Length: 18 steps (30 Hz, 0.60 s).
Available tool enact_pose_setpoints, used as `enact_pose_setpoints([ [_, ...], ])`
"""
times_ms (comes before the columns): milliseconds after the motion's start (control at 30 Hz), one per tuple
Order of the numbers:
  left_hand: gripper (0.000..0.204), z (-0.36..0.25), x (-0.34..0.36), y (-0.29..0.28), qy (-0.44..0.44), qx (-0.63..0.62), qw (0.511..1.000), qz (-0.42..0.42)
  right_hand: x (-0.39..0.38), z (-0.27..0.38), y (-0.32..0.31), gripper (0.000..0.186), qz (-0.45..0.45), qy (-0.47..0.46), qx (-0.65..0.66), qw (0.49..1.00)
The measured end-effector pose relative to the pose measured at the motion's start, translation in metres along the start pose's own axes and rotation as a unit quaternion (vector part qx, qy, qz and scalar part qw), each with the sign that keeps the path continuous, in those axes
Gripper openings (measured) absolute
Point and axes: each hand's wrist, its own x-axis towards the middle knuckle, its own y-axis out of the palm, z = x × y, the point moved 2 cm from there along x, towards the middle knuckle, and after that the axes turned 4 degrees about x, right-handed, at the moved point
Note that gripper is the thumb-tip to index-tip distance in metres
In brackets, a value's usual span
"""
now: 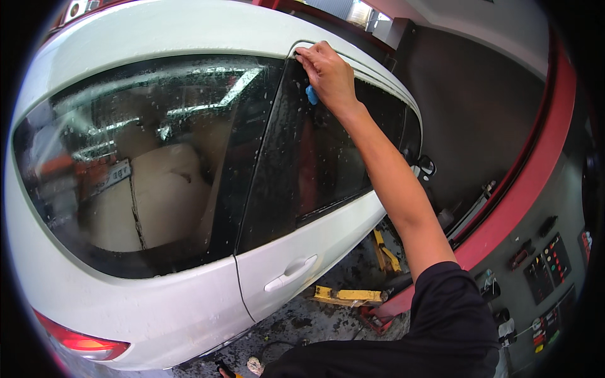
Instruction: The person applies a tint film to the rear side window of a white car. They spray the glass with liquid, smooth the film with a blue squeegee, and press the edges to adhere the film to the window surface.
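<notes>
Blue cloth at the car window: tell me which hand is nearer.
Right. The right hand holds the blue cloth against the window's top edge; the left hand is out of view.

A small blue cloth (311, 95) is held in the right hand (328, 75) and only a little of it shows under the palm. It is pressed against the dark, wet rear door window (328, 157) of the white car (189, 302), near the top corner of the glass.

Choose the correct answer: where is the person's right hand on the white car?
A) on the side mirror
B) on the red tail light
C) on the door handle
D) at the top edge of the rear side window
D: the right hand, holding a blue cloth, presses at the top edge of the rear side window, well above the door handle.
</notes>
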Motion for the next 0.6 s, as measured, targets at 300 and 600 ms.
enact_pose_setpoints([
  [300,0.069,-0.017,0.007,0.005,0.047,-0.007,0.999,-0.003,0.028,-0.015,-0.014,0.009,0.126,-0.167,-0.128,0.969],
  [600,0.070,-0.018,0.015,0.027,0.067,-0.014,0.997,-0.024,0.026,0.004,0.005,0.011,0.094,-0.152,-0.161,0.971],
])
